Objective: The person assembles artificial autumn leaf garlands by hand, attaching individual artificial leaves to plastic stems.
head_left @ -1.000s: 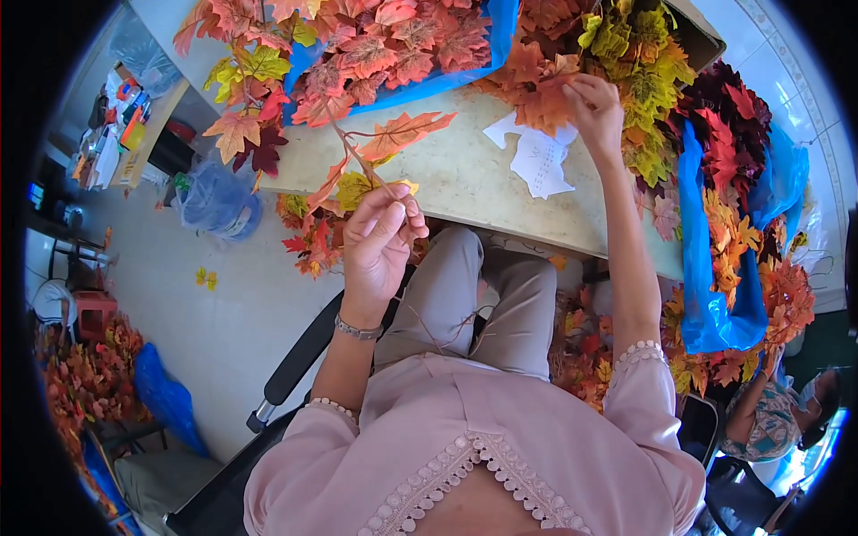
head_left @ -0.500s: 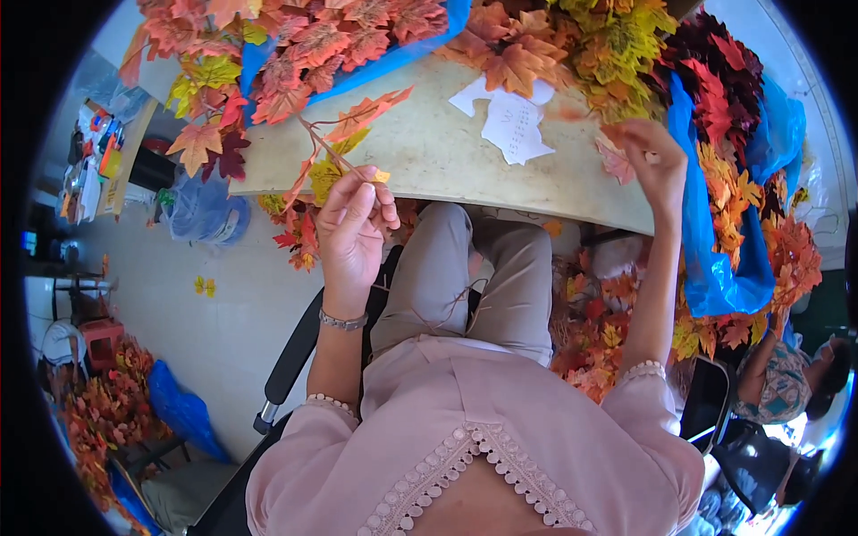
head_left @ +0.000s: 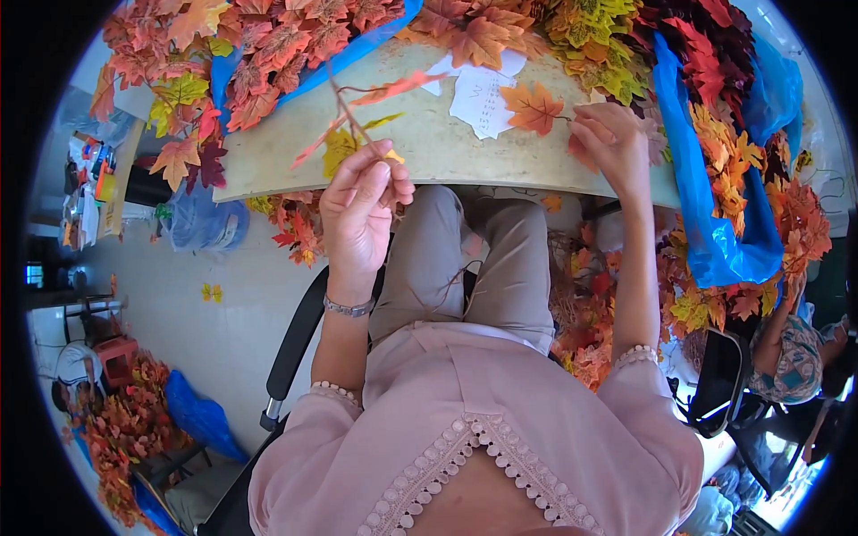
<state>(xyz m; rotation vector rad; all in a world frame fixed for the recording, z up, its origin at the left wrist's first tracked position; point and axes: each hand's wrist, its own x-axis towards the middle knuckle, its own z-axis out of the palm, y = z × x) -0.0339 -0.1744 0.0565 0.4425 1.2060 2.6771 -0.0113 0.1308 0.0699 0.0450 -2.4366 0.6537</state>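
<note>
My left hand (head_left: 362, 201) is raised over the near edge of the table, its thumb and fingers pinched on the brown stem of an artificial maple branch (head_left: 344, 109). Orange-red and yellow-green leaves spread from that stem. A small yellow bit (head_left: 394, 156) shows at the fingertips. Above the table's right part, my right hand (head_left: 617, 143) has its fingers closed on the thin stem of an orange maple leaf (head_left: 534, 109), whose blade points left. Partly behind these fingers is a reddish leaf (head_left: 583, 154); whether the hand touches it I cannot tell.
White paper notes (head_left: 483, 103) lie on the pale table (head_left: 429, 165). Leaf bunches in blue plastic (head_left: 715, 255) stand right, with more red leaves (head_left: 299, 45) at the back left. Wire-like stems (head_left: 438, 299) rest on my lap. Another person (head_left: 795, 357) is at the far right.
The orange leaf, blurred beside my right hand before, now shows clearly with its stem at the fingers. My right hand has shifted left. The whole view has shifted slightly.
</note>
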